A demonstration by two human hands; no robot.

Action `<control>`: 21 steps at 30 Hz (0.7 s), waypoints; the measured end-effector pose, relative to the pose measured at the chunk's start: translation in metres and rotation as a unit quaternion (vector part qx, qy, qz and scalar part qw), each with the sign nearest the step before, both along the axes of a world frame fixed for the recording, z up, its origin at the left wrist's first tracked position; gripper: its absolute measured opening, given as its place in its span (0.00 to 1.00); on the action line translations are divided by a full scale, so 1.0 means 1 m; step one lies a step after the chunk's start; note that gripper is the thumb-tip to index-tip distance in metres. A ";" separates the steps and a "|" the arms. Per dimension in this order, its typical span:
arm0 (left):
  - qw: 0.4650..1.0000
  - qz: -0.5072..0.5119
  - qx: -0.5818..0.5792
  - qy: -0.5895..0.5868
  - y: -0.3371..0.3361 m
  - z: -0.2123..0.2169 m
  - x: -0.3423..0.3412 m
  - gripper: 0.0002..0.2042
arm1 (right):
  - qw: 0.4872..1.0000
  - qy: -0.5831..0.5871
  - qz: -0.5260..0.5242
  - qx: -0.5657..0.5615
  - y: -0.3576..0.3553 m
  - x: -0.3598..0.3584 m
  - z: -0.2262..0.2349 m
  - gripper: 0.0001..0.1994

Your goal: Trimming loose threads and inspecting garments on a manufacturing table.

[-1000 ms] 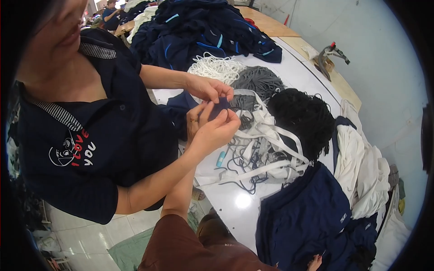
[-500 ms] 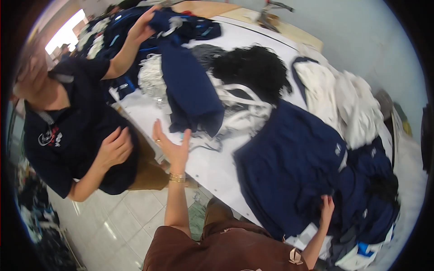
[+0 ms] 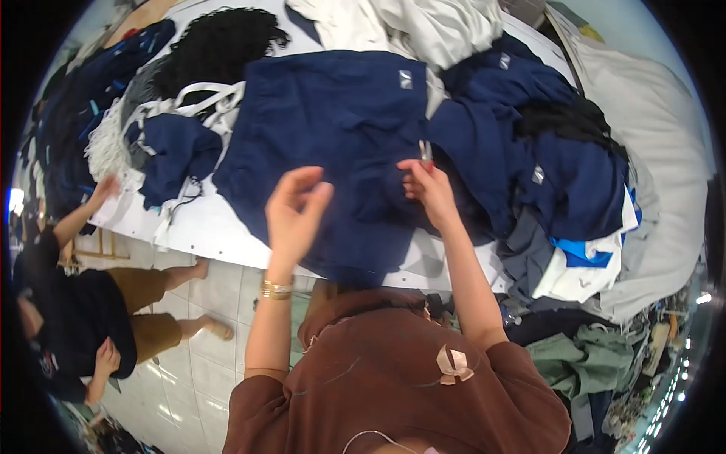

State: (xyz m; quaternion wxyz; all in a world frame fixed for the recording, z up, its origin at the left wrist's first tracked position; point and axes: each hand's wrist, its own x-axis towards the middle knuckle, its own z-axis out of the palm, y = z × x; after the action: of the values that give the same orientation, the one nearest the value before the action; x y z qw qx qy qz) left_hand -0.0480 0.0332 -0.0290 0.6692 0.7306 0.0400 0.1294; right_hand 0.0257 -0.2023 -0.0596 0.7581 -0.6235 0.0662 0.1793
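Note:
Navy shorts [image 3: 325, 106] with a small pale mark near one edge lie spread on the white table before me. Over their lower left part hovers my left hand [image 3: 295, 216], fingers apart and slightly curled, with nothing in it. My right hand [image 3: 432, 189] is closed around small thread snips [image 3: 426, 153], whose metal tips point up and show a bit of red at the base. It is at the right side of the shorts, beside a heap of other navy garments [image 3: 476, 144]. Whether the snips touch any cloth, I cannot tell.
A crumpled navy cloth [image 3: 178, 151], white cords [image 3: 113, 144] and a fluffy black heap [image 3: 219, 49] lie left. White garments [image 3: 439, 26] are at the back. A large pale bulky sack [image 3: 658, 151] stands right. Another person [image 3: 76, 325] is at the left.
My view has turned rightward. My left hand has come from near the other person to above the shorts. My right hand has risen, the snips now showing. The other person's raised arm is lower.

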 end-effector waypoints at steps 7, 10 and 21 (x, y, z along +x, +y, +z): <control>0.986 -0.026 0.155 0.059 -0.115 -0.027 0.006 0.24 | 0.998 0.003 0.052 0.032 -0.024 -0.007 0.006 0.15; 0.991 0.027 0.131 0.016 -0.127 -0.036 0.014 0.18 | 0.993 -0.017 0.109 0.047 -0.032 -0.007 0.007 0.16; 0.990 -0.089 -0.094 0.060 -0.129 -0.026 0.020 0.11 | 0.984 -0.145 0.104 -0.032 -0.049 0.006 0.009 0.14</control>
State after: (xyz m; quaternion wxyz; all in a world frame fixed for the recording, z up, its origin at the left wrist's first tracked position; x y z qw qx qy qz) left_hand -0.0281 -0.0963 -0.0552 0.7404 0.6714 0.0270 0.0209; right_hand 0.0322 -0.2512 -0.0505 0.7166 -0.6703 -0.1034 0.1627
